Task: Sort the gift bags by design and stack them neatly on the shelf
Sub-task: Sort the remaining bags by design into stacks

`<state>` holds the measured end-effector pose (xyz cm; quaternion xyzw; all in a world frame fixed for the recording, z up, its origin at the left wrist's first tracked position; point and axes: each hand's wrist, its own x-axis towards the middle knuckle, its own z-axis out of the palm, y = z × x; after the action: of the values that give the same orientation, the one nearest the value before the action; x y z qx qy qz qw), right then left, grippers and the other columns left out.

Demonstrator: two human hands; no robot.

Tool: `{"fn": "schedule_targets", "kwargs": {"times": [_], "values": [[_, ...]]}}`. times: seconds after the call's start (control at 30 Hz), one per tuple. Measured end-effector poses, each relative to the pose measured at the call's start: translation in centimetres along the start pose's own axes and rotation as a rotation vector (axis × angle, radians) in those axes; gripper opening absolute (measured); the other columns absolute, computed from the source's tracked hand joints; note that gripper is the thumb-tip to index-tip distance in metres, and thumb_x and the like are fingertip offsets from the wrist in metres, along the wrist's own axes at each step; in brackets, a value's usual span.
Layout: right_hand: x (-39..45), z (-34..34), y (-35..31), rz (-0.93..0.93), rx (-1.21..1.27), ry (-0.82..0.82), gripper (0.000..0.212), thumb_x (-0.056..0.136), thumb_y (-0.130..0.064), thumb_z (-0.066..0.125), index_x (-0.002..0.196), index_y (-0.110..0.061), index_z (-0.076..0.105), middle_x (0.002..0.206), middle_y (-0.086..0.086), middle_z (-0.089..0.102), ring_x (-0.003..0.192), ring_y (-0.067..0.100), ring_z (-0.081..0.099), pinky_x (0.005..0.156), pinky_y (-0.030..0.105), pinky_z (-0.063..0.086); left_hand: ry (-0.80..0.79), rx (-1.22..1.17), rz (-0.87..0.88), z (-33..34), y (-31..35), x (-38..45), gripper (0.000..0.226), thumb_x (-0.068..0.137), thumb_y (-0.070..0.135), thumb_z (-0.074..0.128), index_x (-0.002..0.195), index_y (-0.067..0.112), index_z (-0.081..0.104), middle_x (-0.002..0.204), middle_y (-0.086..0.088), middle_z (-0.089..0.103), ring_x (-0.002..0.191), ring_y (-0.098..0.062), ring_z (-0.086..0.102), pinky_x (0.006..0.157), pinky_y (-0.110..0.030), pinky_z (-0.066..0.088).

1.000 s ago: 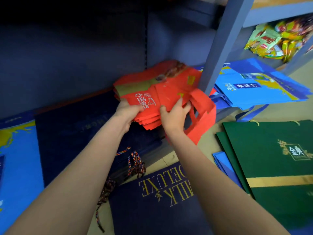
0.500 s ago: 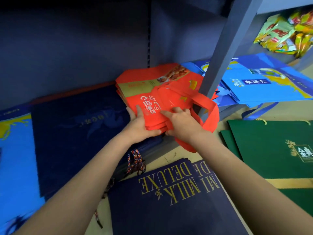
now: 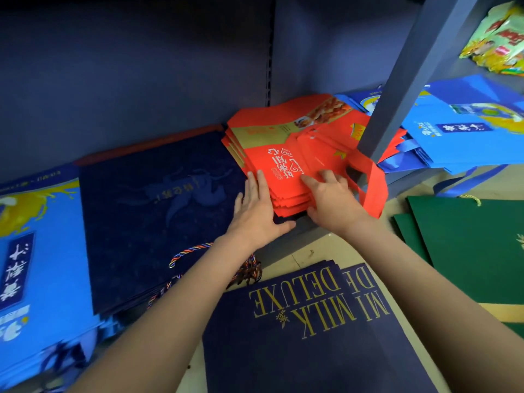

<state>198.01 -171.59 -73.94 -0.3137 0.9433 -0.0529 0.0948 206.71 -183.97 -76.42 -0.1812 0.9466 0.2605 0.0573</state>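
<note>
A stack of red gift bags [image 3: 283,154] with white script lies on the bottom shelf beside the grey upright post [image 3: 405,80]. Its red handles [image 3: 374,188] hang over the shelf's front edge. My left hand [image 3: 255,205] presses flat, fingers straight, against the stack's left edge. My right hand [image 3: 331,199] lies on the stack's front corner, fingers on top and thumb at the front edge. Left of the red stack lies a pile of dark navy bags [image 3: 158,199], and further left a bright blue pile [image 3: 42,251].
More blue bags [image 3: 459,137] sit on the shelf right of the post. On the floor lie navy "MILK DELUXE" bags [image 3: 312,336] and green bags [image 3: 467,251]. Snack packets [image 3: 499,38] fill the upper right shelf. Braided cord handles [image 3: 246,268] dangle off the navy pile.
My left hand has slid from the top of the red stack to its left edge, fingers now straight. My right hand stays on the front corner. The view has drawn closer.
</note>
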Motion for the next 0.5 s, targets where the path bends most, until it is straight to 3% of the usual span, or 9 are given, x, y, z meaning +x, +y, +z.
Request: {"fn": "schedule_targets", "kwargs": {"times": [0.1,0.23,0.37,0.5], "values": [[-0.1,-0.7,-1.6,-0.064,0.195,0.05,0.055,0.089,-0.028,0.055,0.141,-0.032,0.038,0.145,0.01,0.029,0.13,0.038,0.029,0.107,0.051,0.028,-0.062,0.233,-0.144,-0.8,-2.1,-0.9,0.129,0.069,0.072,0.06,0.146,0.006,-0.02,0.154,-0.016,-0.021,0.142,-0.031,-0.02,0.115,-0.045,-0.008],[0.0,1.0,-4.0,-0.011,0.121,-0.026,0.08,0.079,-0.059,0.061,0.145,-0.039,0.022,0.149,0.009,0.02,0.133,0.041,0.019,0.105,0.056,0.025,-0.107,0.281,-0.226,-1.6,-3.9,-2.2,0.124,0.068,0.077,0.056,0.149,0.011,-0.011,0.155,-0.013,-0.022,0.14,-0.034,-0.024,0.112,-0.051,-0.011],[0.5,1.7,-4.8,0.032,0.029,0.076,0.063,0.087,-0.047,0.055,0.142,-0.035,0.026,0.145,0.012,0.021,0.13,0.044,0.019,0.101,0.06,0.027,-0.005,0.302,-0.202,-0.7,-4.1,-2.9,0.119,0.07,0.078,0.051,0.15,0.01,-0.003,0.157,-0.014,-0.014,0.142,-0.034,-0.019,0.112,-0.054,-0.009],[1.1,2.4,-4.7,0.01,-0.003,0.012,0.057,0.091,-0.042,0.051,0.142,-0.034,0.028,0.143,0.012,0.025,0.129,0.045,0.019,0.101,0.062,0.027,0.06,0.35,-0.174,0.1,-4.3,-2.9,0.113,0.073,0.077,0.049,0.15,0.01,0.003,0.157,-0.017,-0.007,0.143,-0.036,-0.014,0.112,-0.055,-0.008]]}}
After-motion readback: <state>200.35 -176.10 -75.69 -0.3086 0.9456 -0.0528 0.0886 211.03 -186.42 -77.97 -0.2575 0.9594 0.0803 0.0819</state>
